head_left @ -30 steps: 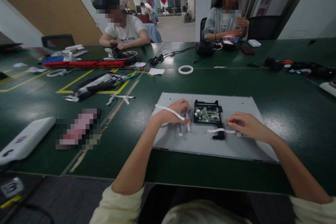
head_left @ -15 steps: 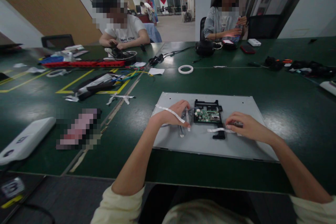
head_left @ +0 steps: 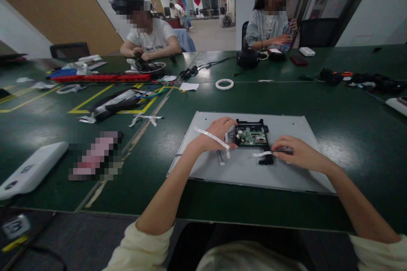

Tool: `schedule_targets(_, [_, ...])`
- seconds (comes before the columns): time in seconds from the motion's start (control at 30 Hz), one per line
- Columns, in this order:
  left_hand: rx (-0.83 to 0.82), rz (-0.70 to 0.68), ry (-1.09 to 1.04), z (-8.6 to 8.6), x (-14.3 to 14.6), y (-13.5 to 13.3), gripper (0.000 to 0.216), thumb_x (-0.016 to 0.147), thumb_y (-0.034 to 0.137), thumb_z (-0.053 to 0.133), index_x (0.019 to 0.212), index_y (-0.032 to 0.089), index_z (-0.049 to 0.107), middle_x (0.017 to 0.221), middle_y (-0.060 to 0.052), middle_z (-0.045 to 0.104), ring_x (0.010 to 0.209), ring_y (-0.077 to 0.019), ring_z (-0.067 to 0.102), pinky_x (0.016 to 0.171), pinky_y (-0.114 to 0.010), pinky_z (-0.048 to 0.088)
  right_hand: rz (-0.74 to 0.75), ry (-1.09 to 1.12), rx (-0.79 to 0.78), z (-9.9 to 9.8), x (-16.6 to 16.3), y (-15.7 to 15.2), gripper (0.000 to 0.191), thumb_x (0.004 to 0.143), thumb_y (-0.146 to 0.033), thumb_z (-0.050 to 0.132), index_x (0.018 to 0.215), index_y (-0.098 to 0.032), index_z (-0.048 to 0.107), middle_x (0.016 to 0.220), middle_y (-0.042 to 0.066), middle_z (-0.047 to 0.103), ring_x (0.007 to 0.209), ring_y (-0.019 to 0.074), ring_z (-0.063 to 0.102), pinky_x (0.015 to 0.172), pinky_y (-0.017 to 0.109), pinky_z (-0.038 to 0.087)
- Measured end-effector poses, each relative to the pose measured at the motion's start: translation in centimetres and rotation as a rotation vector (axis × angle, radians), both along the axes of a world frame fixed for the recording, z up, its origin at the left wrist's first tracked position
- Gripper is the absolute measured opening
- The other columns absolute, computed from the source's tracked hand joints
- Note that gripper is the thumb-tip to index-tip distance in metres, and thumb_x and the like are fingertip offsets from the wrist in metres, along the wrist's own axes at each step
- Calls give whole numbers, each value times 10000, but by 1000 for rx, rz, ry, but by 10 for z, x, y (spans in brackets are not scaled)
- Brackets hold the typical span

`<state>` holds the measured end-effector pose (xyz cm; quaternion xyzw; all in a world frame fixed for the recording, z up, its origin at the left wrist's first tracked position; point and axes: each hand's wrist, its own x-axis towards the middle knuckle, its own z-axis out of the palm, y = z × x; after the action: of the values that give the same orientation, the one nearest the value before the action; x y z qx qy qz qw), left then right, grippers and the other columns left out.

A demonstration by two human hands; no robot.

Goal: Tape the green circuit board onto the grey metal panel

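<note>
1. My left fingers [head_left: 228, 122] are at the black frame [head_left: 269, 152]'s left edge, can't tell if gripping.
2. Right fingers [head_left: 284, 140] pinch some small dark piece [head_left: 288, 150].
3. Green board [head_left: 250, 138] sits in that frame, on the grey panel [head_left: 292, 178].

Pale yellow sleeves [head_left: 144, 237] match the top [head_left: 248, 258], above dark legwear [head_left: 190, 243].

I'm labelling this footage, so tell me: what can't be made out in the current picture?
Head view: thin grey cables, their course partly hidden by the left hand.
Head view: small dark object, partly covered by the right hand; kind unclear.
Head view: green rectangular circuit board, markings too small to read.
Head view: white rounded device, cut off by the right edge.
</note>
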<state>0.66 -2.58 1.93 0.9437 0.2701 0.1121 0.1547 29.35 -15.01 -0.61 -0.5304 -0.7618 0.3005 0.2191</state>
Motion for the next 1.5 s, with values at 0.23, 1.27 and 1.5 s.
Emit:
schedule_targets(0.23, [-53, -189, -55, 7, 19, -17, 596, 744, 286, 654, 1290, 230, 419, 1330, -108, 439, 1245, -265, 394, 1046, -459, 298, -9, -50, 48, -5, -6, 3, 213, 861, -388, 503, 885, -219, 629, 926, 47, 582, 866, 174, 542, 776, 329, 437])
schedule_targets(1.27, [-192, -245, -8, -3, 19, -11, 471, 780, 121, 580, 1240, 210, 532, 1335, -88, 506, 1262, -208, 424, 1054, -420, 301, -57, 480, -238, 11, -15, -6, 197, 847, -380, 532, 921, -202, 571, 752, -8, 527, 669, 104, 482, 593, 230, 375])
schedule_targets(1.5, [-160, -197, -13, -2, 19, -14, 511, 765, 160, 601, 1263, 219, 500, 1377, -97, 459, 1320, -246, 346, 1085, -515, 194, -166, 584, -184, 8, -14, -4, 207, 839, -380, 555, 967, -221, 589, 759, -11, 532, 682, 106, 487, 652, 247, 395])
